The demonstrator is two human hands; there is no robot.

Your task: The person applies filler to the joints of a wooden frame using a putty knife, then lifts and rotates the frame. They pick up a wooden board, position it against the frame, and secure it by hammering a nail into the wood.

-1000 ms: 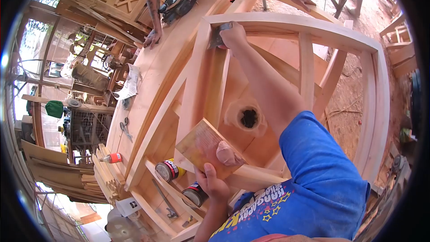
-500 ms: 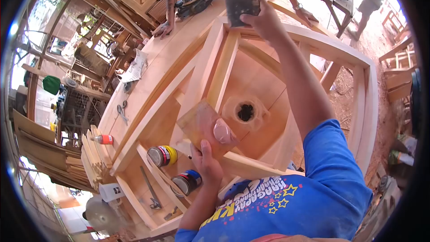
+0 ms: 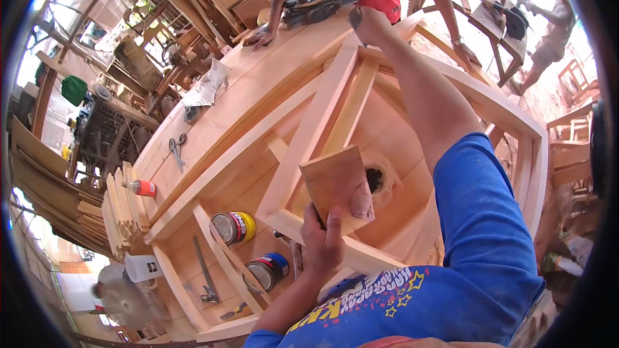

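My left hand [image 3: 324, 240] is wrapped round the handle end of a small flat board [image 3: 330, 177], thumb on top. A lump of pink putty [image 3: 362, 203] sits near the board's lower right corner. At full reach, my right hand [image 3: 375, 27] grips a dark, thin putty spreader [image 3: 355, 18], now turned nearly edge-on, at the far corner of a pale wooden frame [image 3: 322, 113]. Below the board, a panel with a round hole [image 3: 373, 180] lies inside the frame. Two cans, one with a yellow band [image 3: 233, 226] and one with a blue band [image 3: 267, 272], stand left of my left hand.
A co-worker's hands [image 3: 260, 38] rest on the wood beyond the frame, beside a black power tool [image 3: 316, 4]. Scissors [image 3: 176, 152], crumpled paper [image 3: 207, 85] and a red bottle [image 3: 142, 187] are on the left planks. Another person stands far right.
My right hand has turned the spreader from flat-facing to nearly edge-on, by the frame's far corner. My left hand has tilted the board and shifted it slightly right.
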